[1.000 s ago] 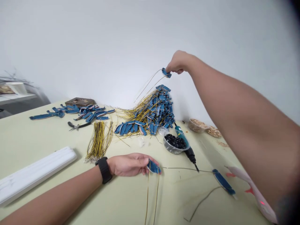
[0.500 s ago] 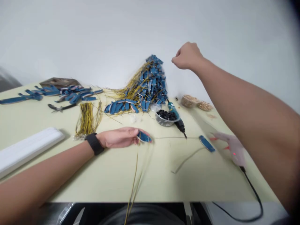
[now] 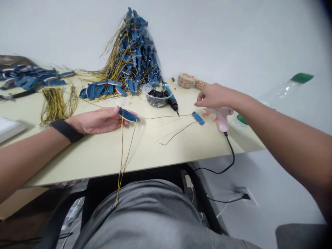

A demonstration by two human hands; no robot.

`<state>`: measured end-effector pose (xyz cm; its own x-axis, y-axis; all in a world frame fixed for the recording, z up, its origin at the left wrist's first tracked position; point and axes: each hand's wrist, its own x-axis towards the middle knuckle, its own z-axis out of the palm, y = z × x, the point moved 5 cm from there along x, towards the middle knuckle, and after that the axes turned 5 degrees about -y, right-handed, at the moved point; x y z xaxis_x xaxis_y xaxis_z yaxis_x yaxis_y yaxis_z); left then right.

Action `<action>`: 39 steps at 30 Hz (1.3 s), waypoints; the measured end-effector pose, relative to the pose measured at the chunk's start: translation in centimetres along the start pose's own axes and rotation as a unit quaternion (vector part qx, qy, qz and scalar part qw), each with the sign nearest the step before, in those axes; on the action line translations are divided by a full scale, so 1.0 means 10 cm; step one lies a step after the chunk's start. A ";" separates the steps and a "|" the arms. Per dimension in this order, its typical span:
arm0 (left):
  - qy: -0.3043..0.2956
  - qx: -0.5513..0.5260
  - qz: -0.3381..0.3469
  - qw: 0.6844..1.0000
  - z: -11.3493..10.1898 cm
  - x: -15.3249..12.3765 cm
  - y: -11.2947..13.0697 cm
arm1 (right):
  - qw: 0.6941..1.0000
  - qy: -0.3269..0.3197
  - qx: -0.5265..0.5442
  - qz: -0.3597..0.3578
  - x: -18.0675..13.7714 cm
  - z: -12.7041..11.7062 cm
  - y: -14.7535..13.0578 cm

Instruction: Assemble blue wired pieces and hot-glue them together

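Note:
My left hand [image 3: 100, 120] lies palm up on the table, fingers pinched on a blue leaf-shaped piece [image 3: 127, 115] whose two yellow wires [image 3: 121, 152] hang over the table edge to my lap. My right hand [image 3: 212, 96], fingers loosely curled with nothing in them, hovers just above a pink glue gun [image 3: 221, 116] lying on the table. Left of that hand, another blue piece [image 3: 198, 118] with a thin wire rests on the table.
A tall heap of blue wired pieces [image 3: 131, 48] leans on the wall. Before it stand a bowl of black beads [image 3: 157, 95], a teal-handled tool [image 3: 171, 99] and small dishes [image 3: 186, 80]. A yellow wire bundle [image 3: 55, 103] lies at left. The glue gun's cord [image 3: 228, 162] drops off the table [image 3: 160, 148].
My right hand let go of a blue piece on top of the heap, then came down to the glue gun. The view tilted down; my left hand kept its piece.

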<state>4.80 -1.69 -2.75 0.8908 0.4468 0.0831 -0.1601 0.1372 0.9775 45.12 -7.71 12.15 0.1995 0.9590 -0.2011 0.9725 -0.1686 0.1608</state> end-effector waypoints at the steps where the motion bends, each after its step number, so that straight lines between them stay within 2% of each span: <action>1: 0.002 0.009 0.001 1.000 0.00 0.00 0.01 | 1.000 -0.011 -0.010 0.003 -0.01 0.09 0.05; 6: 0.056 0.036 -0.021 0.998 -0.02 -0.01 0.03 | 0.998 -0.039 -0.040 0.004 0.08 0.40 0.27; 13: 0.044 0.058 -0.025 0.997 0.05 0.00 0.07 | 0.998 -0.052 -0.030 -0.005 0.17 0.56 0.34; 18: 0.010 0.048 -0.010 0.999 0.05 0.00 0.07 | 0.997 -0.064 -0.040 0.005 0.19 0.63 0.27; 25: 0.049 0.056 -0.031 0.997 0.05 0.00 0.07 | 0.998 -0.046 -0.037 0.001 0.37 0.63 0.18; 34: 0.043 0.056 -0.019 0.997 0.01 -0.03 0.05 | 0.998 -0.026 0.020 0.055 0.71 0.62 0.19; 39: 0.034 0.074 -0.025 0.996 -0.02 -0.03 0.05 | 0.998 -0.037 -0.010 0.052 0.93 0.63 0.21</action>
<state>4.37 -1.64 -2.30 0.8646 0.5018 0.0245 -0.0470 0.0322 0.9984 49.82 -0.59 4.52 0.3076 0.9172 -0.2533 0.9437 -0.2601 0.2042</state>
